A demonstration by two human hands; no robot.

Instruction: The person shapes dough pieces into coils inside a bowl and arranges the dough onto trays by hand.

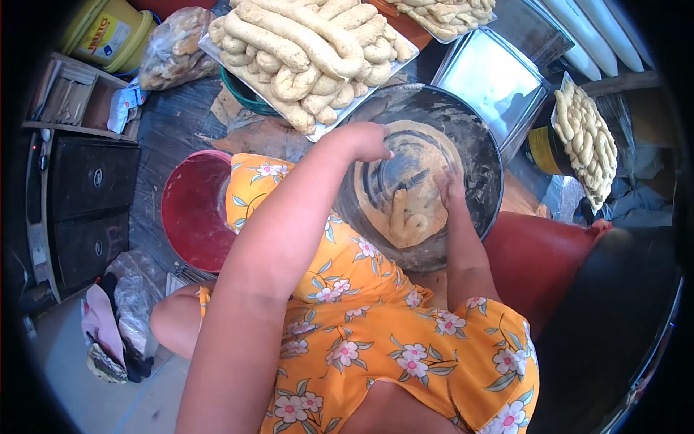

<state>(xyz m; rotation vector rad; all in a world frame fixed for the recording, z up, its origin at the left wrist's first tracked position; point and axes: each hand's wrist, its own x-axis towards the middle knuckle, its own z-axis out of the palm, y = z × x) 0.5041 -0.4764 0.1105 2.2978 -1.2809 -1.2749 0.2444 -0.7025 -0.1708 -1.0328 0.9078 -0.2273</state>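
A wide black basin [483, 148] holds brown flour-like powder [426, 137] spread in a ring, with streaks of dark bottom showing. A short dough roll [398, 211] and a curled piece of dough [416, 223] lie in the powder. Over the basin's left part, my left hand [370, 142] is closed with curled fingers; anything inside them is hidden. Down at the basin's right inner side, my right hand [452, 185] has its fingers extended against the powder. Beyond the basin, thick dough rolls [303, 40] are piled on a white tray [405, 58].
A red bucket [181, 210] stands at left, a red container [531, 253] at right. More dough rolls lie on a right tray [585, 137] and a far tray [448, 14]. A filled plastic bag [173, 47] and yellow bucket [108, 32] stand at upper left, above black drawers [94, 181].
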